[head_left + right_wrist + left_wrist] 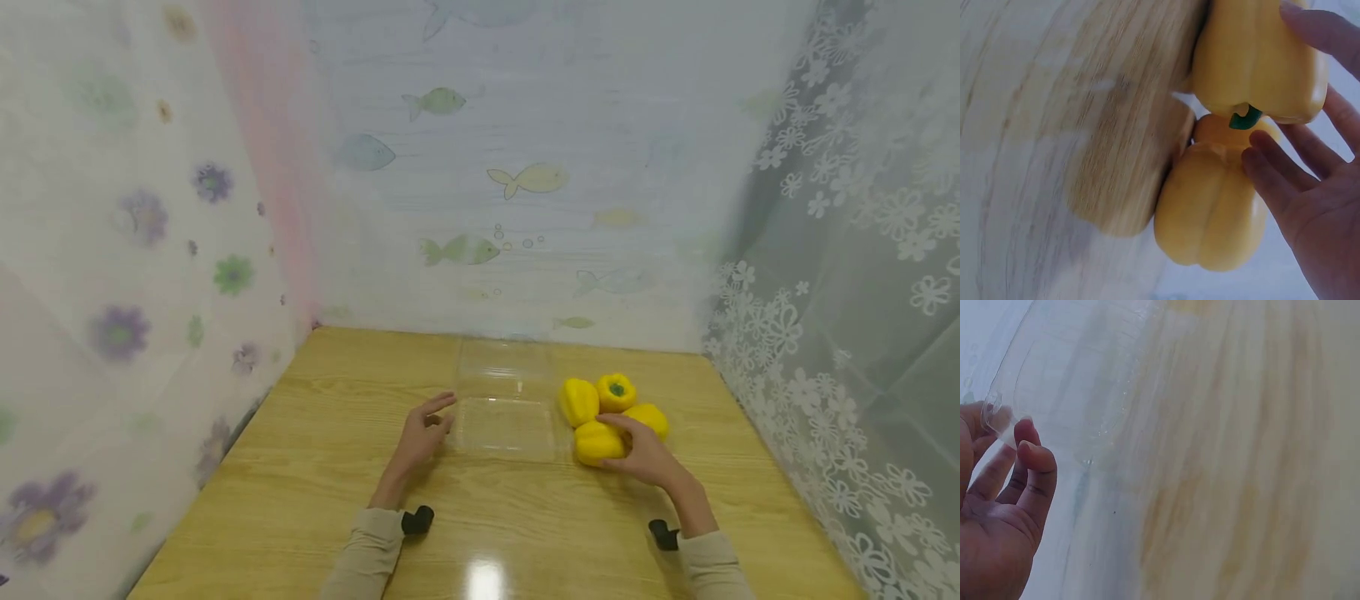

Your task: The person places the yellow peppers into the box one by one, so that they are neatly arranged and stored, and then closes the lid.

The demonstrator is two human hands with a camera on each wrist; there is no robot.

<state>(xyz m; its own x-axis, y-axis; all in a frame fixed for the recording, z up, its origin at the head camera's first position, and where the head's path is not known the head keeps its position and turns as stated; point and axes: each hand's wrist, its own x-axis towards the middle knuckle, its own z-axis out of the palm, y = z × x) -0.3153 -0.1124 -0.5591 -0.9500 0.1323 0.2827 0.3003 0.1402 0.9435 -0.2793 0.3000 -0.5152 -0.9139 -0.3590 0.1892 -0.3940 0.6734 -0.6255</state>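
Observation:
A yellow bell pepper [594, 444], nearest the person in a group of several, is gripped by my right hand [637, 450]. The thumb lies on its near side and the fingers reach over its far side. In the right wrist view, this pepper [1260, 56] shows a green stem, and the fingers pass behind it. My left hand [422, 435] is beside the left edge of a clear plastic container [504, 454], its fingers loosely bent. The left wrist view has the fingertips right at the corner of the clear container [1072, 381].
Other yellow peppers sit close behind and beside the held one: one at the left [579, 402], one with its stem facing forward [617, 393], one at the right [651, 419]. The container's lid [502, 360] stands open at the back. Patterned curtains [525, 283] enclose the wooden table [337, 375].

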